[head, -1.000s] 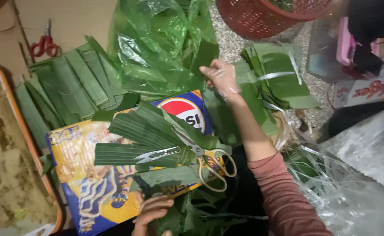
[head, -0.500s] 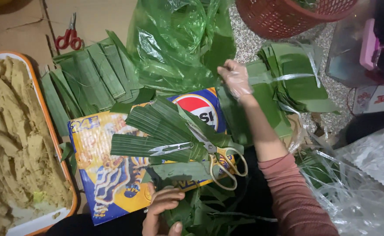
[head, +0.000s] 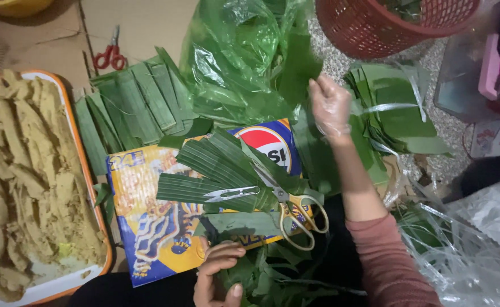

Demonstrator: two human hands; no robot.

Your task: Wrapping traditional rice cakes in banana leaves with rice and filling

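My right hand [head: 331, 107], in a clear plastic glove, reaches out over green leaves beside a green plastic bag [head: 236, 54]; its fingers pinch a dark leaf [head: 298, 68] at the bag's edge. My left hand [head: 218, 273] rests low near my lap on loose leaf scraps [head: 273, 273], fingers curled on them. Between the hands a flat printed cardboard box [head: 147, 227] carries a fan of cut leaf strips [head: 216, 170], a small metal thread snipper [head: 231, 194] and yellow-handled scissors [head: 295, 213].
An orange-rimmed tray [head: 85, 170] of pale brown strips lies at the left. Trimmed leaves [head: 127, 108] lie behind the box, with red scissors [head: 110, 54] on cardboard beyond. A tied leaf bundle [head: 395, 111], a red basket [head: 392, 25] and clear plastic [head: 477, 244] are at the right.
The view has shifted left, showing more of the tray. My right hand has lifted slightly from the leaves toward the bag. My left hand stays on the scraps.
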